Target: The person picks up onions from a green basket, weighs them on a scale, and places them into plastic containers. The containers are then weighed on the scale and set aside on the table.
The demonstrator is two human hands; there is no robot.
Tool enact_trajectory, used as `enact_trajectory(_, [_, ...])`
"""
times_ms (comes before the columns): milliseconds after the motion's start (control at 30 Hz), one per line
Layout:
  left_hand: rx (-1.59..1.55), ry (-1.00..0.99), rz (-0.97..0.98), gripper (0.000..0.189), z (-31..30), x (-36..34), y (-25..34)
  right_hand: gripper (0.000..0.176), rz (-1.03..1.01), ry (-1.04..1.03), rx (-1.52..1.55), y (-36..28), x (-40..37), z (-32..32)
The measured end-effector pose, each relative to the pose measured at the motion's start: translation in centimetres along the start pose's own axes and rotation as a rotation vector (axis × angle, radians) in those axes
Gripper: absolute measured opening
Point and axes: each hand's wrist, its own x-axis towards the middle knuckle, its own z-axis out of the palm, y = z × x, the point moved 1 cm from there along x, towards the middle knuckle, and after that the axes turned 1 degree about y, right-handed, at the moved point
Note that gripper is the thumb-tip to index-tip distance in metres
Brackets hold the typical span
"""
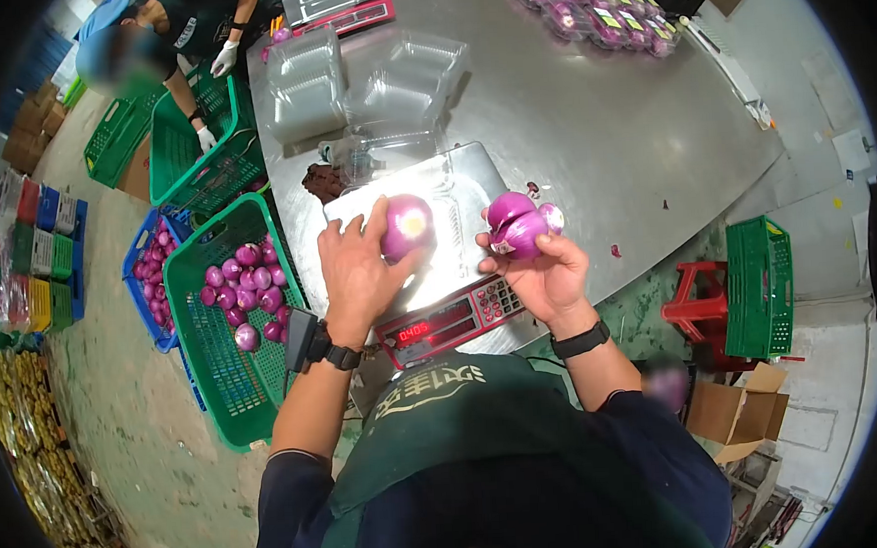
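Your left hand [359, 268] is curled around a round purple-red onion with smooth, shiny skin [406, 226], thumb on its near side and fingers wrapped over its left. The onion rests on, or just above, the flat, brightly reflective steel platter of a weighing scale [463, 173]; you cannot tell whether it touches. It is nearly spherical, with no clear long axis, and its pale whitish end is turned up toward you. Your right hand [547, 268] is closed from below on a small cluster of glossy purple-red onions [515, 225], held just past the platter's right edge and above the scale's keypad. The cluster lies side by side, so its long axis runs left to right, with the smallest bulb at the far right. A red digital display [426, 327] glows on the front of the scale, nearest your body. The scale sits on a broad, rounded desk of brushed stainless steel [600, 137], dotted with scraps of purple skin. Beyond the scale are stacks of clear, ribbed plastic clamshell trays [379, 79], and at the far edge are rows of sealed trays of purple onions with labels [593, 13]. To your left, beside the desk, a green lattice-walled plastic crate [226, 384] holds loose purple onions, with a blue crate [147, 289] of more behind it. At the top left, another person in white gloves [224, 57] bends over further green crates.
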Motion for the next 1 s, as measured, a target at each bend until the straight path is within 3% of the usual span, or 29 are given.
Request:
enact_trajectory(67, [-0.129,-0.146,-0.141,0.085,0.3,0.6,0.6,0.067,-0.013,0.026,-0.041,-0.2,-0.1,-0.7])
enact_trajectory(200, [-0.283,-0.082,-0.307,0.089,0.4,0.7,0.9,0.076,-0.035,0.131,-0.21,-0.3,0.2,0.5])
enact_trajectory(233, [-0.285,-0.081,-0.307,0.089,0.9,0.4,0.7,0.076,-0.035,0.13,-0.212,-0.1,0.5,0.6])
enact_trajectory(300, [-0.427,0.068,-0.2,0.086,1.5,-0.1,0.2,0.079,-0.168,0.082,-0.519,0.2,1.4,0.8])
enact_trajectory(367, [-0.477,0.071,-0.244,0.085,2.0,-0.7,0.0,0.082,-0.16,0.092,-0.578,0.7,2.1,1.7])
enact_trajectory(467, [-0.405,0.063,-0.199,0.085,2.4,-1.4,-0.6,0.075,-0.423,0.107,-1.157,1.6,3.4,2.7])
enact_trajectory(500, [-0.407,0.062,-0.203,0.085,2.4,-1.5,-0.7,0.075,-0.419,0.106,-1.159,1.8,3.7,3.2])
enact_trajectory(567, [-0.423,0.119,-0.165,0.085,2.7,-1.5,-1.0,0.073,-0.677,-0.006,-1.708,1.8,4.2,4.7])
enact_trajectory(700, [-0.471,0.135,-0.135,0.086,3.3,-1.7,-1.5,0.067,-0.623,-0.048,-1.983,3.8,5.8,3.0])
enact_trajectory(833, [-0.5,0.119,-0.138,0.09,3.1,-1.9,-1.5,0.065,-0.673,-0.004,-1.992,4.3,5.4,3.1])
enact_trajectory(933, [-0.641,0.081,-0.238,0.092,2.5,-2.9,-1.9,0.06,-0.697,0.009,-1.767,3.2,6.3,1.7])
enact_trajectory(1000, [-0.689,0.046,-0.334,0.089,2.5,-4.3,-2.8,0.059,-0.569,0.187,-1.578,2.2,7.3,0.6])
